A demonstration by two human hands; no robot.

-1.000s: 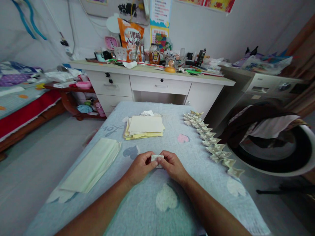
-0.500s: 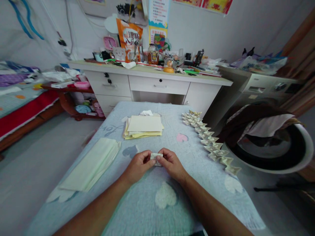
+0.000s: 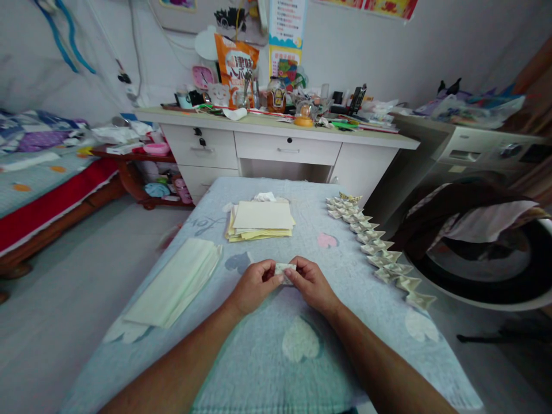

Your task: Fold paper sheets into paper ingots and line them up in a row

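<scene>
Between my two hands is a small folded piece of paper (image 3: 285, 268), pale with faint markings, over the middle of the cloth-covered table (image 3: 259, 356). My left hand (image 3: 257, 283) pinches its left end, thumb on the near face. Its right end is pinched by my right hand (image 3: 314, 284), whose thumb also presses the near face. My fingertips partly hide the paper. Beyond my hands lies a stack of cream and yellow paper sheets (image 3: 264, 215). A sheaf of long pale green paper (image 3: 176, 282) rests to the left. Several folded paper boats (image 3: 379, 247) form a row along the right side.
A crumpled white tissue (image 3: 264, 196) lies behind the stack. Across the far side stands a white desk (image 3: 293, 144) crowded with jars and a snack bag. At right is a washing machine (image 3: 478, 155) with clothes hanging from its open door. A bed (image 3: 38, 184) is at left.
The whole view has shifted slightly, so things appear further right. Both hands keep their pinch on the folded paper, with little visible change in it.
</scene>
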